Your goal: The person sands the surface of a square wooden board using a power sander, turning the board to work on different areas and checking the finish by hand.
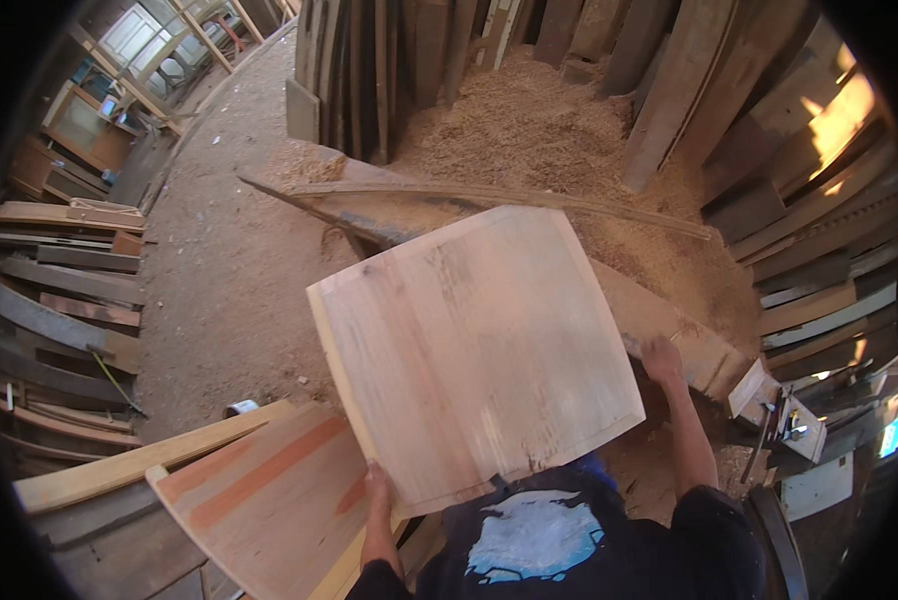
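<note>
A broad, pale wooden panel (479,350) with lengthwise grain and a few dark marks is held in front of my body, tilted. My left hand (377,488) grips its lower left edge, thumb along the side and the other fingers hidden behind the board. At the right edge, my right hand (662,360) is closed on the panel, with its fingertips partly out of sight. Behind the panel runs a long wooden beam (679,335), mostly covered by it. A second board (269,500) with orange streaks lies at the lower left, beside my left hand.
Wood shavings (529,120) cover the ground at the far side. Upright planks (354,80) lean at the back, and stacked boards (69,290) line the left. A thin wooden strip (489,200) lies across the beam. More timber (819,260) is piled at the right.
</note>
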